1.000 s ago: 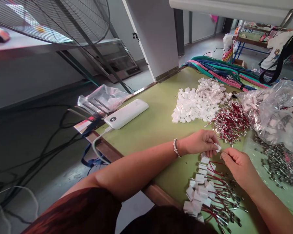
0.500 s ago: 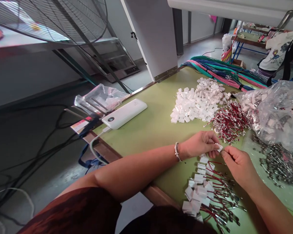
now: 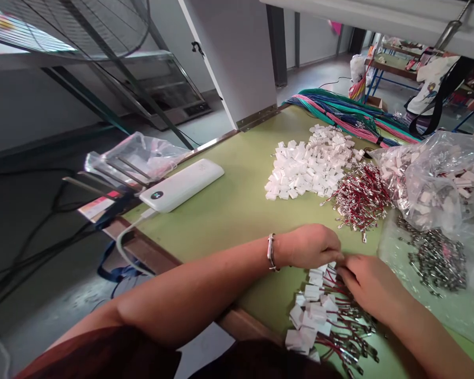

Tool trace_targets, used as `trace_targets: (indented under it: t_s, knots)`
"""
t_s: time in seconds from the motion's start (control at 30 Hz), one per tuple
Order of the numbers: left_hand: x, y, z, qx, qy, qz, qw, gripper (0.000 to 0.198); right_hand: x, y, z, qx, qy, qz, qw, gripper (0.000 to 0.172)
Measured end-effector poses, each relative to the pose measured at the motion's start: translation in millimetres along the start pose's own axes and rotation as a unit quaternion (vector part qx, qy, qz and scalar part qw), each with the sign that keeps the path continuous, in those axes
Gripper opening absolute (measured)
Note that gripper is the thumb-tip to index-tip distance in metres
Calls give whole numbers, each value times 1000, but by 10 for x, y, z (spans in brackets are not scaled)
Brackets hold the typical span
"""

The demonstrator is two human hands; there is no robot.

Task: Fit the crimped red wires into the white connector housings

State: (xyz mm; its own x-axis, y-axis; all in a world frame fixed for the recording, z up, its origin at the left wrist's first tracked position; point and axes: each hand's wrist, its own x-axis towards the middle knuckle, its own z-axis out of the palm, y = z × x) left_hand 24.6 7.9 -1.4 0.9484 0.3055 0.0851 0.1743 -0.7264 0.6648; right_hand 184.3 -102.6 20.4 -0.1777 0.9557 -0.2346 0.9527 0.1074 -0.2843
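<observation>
Green tabletop (image 3: pixel 229 210) has a brown edge strip (image 3: pixel 243 323) running diag. from nr the pwr bank (image 3: pixel 184 184) down under the L forearm, toward the person's body. Biggest open patch: bare green btwn pwr bank & loose white housings (image 3: pixel 306 166), on the far side of L forearm. R side is tight: red wire heap (image 3: pixel 361 195) just beyond the hands, then clear bag (image 3: pixel 430 179) & metal terminals pile (image 3: pixel 442 263) on a plastic sheet (image 3: pixel 395 255), w/ only a narrow green strip btwn sheet & R hand (image 3: pixel 373 287). Far edge is taken up by a bundle of coloured wires (image 3: pixel 339 116), approx. L-to-R.

Wired housings (image 3: pixel 315 314) lie in an overlapping row on the near part of the top, R of L forearm, from the fingertips down toward the body. Row's long axis: away-to-near, near end veering L. Each pc's long axis: crosswise, white block at L, red leads out to R & slightly nearer, metal tips at R end.

L hand (image 3: pixel 310 246) & R hand meet at row's far end; fingers of both curled, tips together. Can't tell if either grips a pc, tips hidden.
</observation>
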Motion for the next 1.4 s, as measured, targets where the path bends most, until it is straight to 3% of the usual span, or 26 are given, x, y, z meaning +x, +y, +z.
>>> trace_targets:
  t_s: [0.1,0.2,0.3,0.47,0.57,0.67,0.83,1.03,1.13,1.27,1.4]
  knots:
    - [-27,50,17,-42,-49,26,998,24,-93,28,-129,28,-69,-27,997,31]
    - [-34,91,24,-123,-87,58,987,17,-126,195,-273,43,-77,-35,995,32]
    - [-20,90,36,-152,-77,77,982,18,-93,451,-372,29,1,9,1000,29]
    - [31,-1,33,-132,17,28,991,21,44,860,-395,-15,181,103,978,22]
    - [56,-58,12,-121,39,5,992,24,184,977,-297,-54,229,108,966,26]
    - [66,-89,1,-119,46,1,992,25,308,982,-168,-101,196,102,970,34]
    - [63,-112,16,-125,52,-5,991,22,330,899,-100,-79,170,69,980,22]
    - [60,-126,3,-105,115,-5,988,22,236,841,-215,30,239,13,971,19]
    - [58,-104,-24,-87,153,16,984,26,189,798,-274,123,220,37,967,20]
    - [50,-94,-31,-61,190,39,979,29,154,721,-294,225,247,60,941,29]
    - [44,-128,-6,-33,261,50,963,24,130,642,-306,198,298,35,933,27]
